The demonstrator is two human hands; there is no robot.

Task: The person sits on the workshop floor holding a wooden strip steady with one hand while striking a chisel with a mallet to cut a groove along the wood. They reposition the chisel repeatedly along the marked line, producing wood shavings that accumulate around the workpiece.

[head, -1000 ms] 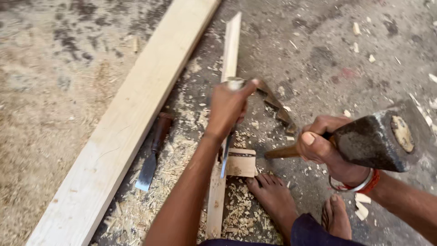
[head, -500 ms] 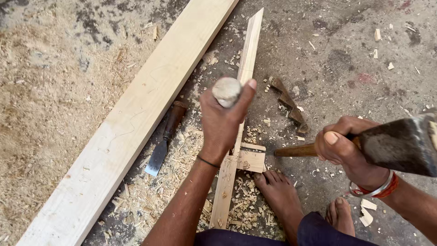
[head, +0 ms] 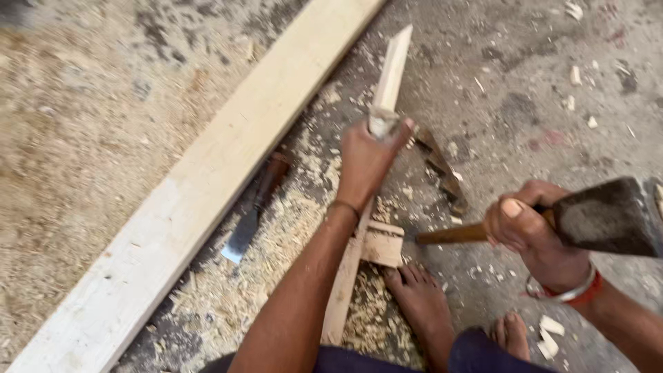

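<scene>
Half a second on, the left hand [head: 366, 162] has slid its pale-topped chisel [head: 381, 123] a little farther up the slat, and the hammer [head: 608, 217] has dropped slightly on the right.

Largest first: a long plank [head: 207, 179] lies diagonally across the concrete floor [head: 525, 62], with sawdust [head: 76, 138] spread to its left and shavings banked along its right edge. Just beside it runs a narrow slat [head: 395, 65], pointed at its far end, with a small wood block [head: 382, 245] under or against it near a bare foot [head: 421, 304]. The foot seems to brace the work, though contact is hard to see.

The right hand [head: 528, 231] is clamped on the hammer's wooden handle, its dark head raised off to the right, well apart from the chisel. The left hand is closed round the chisel, whose tip is hidden behind the fist. A second chisel [head: 252, 217] lies idle between plank and slat, and dark scraps [head: 438, 162] lie right of the slat.

By my reading, this is the chopping step: tool set, blow pending. That blow needs the chisel held steady and the hammer landing squarely on its top, clear of the thumb.
</scene>
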